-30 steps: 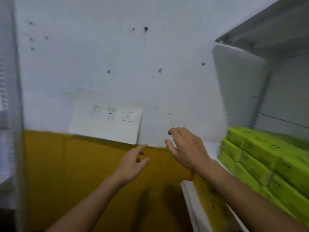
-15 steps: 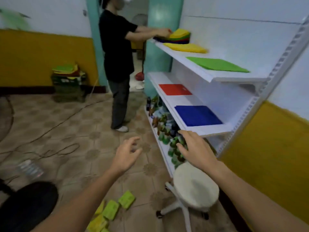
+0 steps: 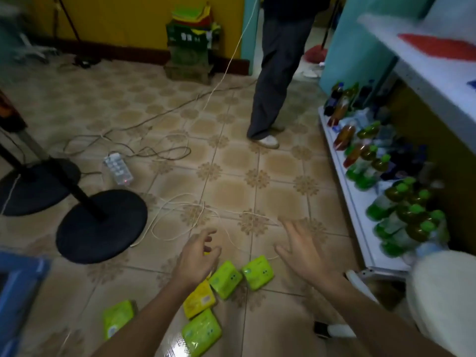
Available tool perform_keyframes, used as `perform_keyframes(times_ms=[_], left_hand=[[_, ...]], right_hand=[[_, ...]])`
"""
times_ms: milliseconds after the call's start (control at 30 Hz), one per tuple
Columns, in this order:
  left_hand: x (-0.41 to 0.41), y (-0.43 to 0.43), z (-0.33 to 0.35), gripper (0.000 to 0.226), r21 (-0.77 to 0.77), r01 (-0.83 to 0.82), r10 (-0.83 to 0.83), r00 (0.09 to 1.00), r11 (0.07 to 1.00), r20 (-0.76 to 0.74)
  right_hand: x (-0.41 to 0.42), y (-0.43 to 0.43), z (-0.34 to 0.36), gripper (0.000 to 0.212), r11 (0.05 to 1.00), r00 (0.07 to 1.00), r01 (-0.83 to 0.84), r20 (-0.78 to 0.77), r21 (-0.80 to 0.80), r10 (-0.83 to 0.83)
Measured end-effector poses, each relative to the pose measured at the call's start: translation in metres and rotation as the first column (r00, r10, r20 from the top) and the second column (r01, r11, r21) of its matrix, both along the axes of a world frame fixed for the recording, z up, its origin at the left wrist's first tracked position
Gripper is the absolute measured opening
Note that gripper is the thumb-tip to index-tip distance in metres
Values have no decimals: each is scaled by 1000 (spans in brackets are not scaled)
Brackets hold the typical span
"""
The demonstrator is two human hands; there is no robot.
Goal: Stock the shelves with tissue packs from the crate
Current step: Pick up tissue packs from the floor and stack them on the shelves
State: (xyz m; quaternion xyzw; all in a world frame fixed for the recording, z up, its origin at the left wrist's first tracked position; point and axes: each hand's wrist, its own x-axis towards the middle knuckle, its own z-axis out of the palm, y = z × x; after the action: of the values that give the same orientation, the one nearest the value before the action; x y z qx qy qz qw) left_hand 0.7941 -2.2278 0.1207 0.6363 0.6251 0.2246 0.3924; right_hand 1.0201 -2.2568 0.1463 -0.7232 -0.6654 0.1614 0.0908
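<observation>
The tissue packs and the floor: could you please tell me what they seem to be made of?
The tissue packs look wrapped in thin glossy plastic film: the nearest one shows bright glare. The floor looks like glazed ceramic tile: grout lines, repeating pattern, soft sheen; vinyl is possible.

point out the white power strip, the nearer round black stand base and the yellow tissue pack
white power strip (image 3: 118, 169), head view, middle of its top face
nearer round black stand base (image 3: 108, 237), head view, flat top of the disc
yellow tissue pack (image 3: 199, 300), head view, centre of its wrapper
</observation>
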Motion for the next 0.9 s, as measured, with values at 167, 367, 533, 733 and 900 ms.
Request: perform_keyframes(times_ms=[167,367,533,733,900], left_hand=[[14,15,-193,39,-31,-8,9,1000,999,7],[51,16,-359,44,-50,122,-120,992,991,50],[91,-2,-429,61,-161,235,-225,971,959,77],[119,7,-440,89,-204,179,-178,984,962,25],[121,16,-358,73,-33,153,-152,988,988,35]], right_hand=[[14,13,-220,69,983,1000,-4,24,-186,9],[41,23,-392,74,968,994,89,76,-235,-73],[50,37,-447,98,946,990,104,-60,-307,-129],[52,29,-455,118,948,951,115,-242,-297,-191],[51,21,-382,87,974,892,224,-401,-10,-209]])
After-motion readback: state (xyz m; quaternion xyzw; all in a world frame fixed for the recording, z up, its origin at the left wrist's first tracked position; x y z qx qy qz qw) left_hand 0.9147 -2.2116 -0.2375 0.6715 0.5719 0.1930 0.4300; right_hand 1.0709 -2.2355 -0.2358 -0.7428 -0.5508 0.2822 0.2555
